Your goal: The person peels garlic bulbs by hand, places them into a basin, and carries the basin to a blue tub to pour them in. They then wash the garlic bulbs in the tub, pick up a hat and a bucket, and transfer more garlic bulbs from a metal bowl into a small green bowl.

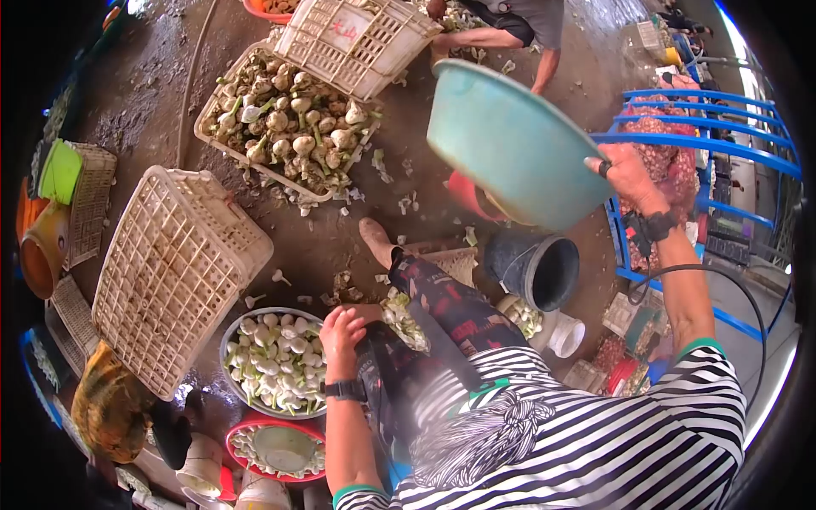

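My right hand (627,174), with a dark ring on one finger, grips the rim of a large teal plastic basin (510,140). The basin is tilted and held up off the floor; its inside is mostly hidden from me. Empty, with loosely bent fingers a little apart, my left hand (342,333) hovers above my leg. Beside it stands a round metal basin (226,361) filled with white trimmed garlic bulbs (276,357). Below the teal basin, a dark bucket (544,270) lies tipped toward me, and part of a red container (467,194) shows.
A crate (204,140) of untrimmed garlic sits ahead, an overturned crate (357,42) leaning over it. Another crate (170,280) stands at left. A red basin (316,435) is near my left arm. Blue metal rails (714,127) flank red net bags (659,144). Another person (501,25) is opposite.
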A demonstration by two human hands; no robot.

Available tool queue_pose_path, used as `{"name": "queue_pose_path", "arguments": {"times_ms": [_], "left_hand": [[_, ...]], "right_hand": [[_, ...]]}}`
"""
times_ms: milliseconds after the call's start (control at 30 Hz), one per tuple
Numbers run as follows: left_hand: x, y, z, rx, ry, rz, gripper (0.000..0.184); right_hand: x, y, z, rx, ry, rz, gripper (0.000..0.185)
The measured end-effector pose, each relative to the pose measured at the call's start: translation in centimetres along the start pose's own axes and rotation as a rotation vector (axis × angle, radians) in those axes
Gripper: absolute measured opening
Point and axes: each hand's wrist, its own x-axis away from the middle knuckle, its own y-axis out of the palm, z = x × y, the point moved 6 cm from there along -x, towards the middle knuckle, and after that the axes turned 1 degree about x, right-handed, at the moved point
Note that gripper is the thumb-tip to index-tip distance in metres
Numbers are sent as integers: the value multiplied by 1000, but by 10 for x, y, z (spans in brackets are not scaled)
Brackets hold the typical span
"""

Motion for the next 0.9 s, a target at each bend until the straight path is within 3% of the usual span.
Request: {"name": "queue_pose_path", "arguments": {"times_ms": [67, 100, 333, 500, 733, 900], "left_hand": [[10, -11, -6, -9, -38, 76, 37], [14, -16, -8, -15, -58, 113, 37], [24, -23, -16, -36, -68, 159, 37], [21, -25, -18, 8, -75, 193, 40], [18, -27, -15, -37, -64, 230, 35], [16, -25, -12, -30, -43, 226, 34]], "right_hand": [[-5, 0, 22, -173, 68, 70, 26], [-9, -3, 29, -90, 71, 98, 26], [-21, -22, 64, -402, 275, 192, 25], [-47, -45, 91, -368, 237, 302, 26], [-101, -57, 101, -952, 355, 481, 19], [-160, -16, 149, -1058, 503, 595, 19]]}}
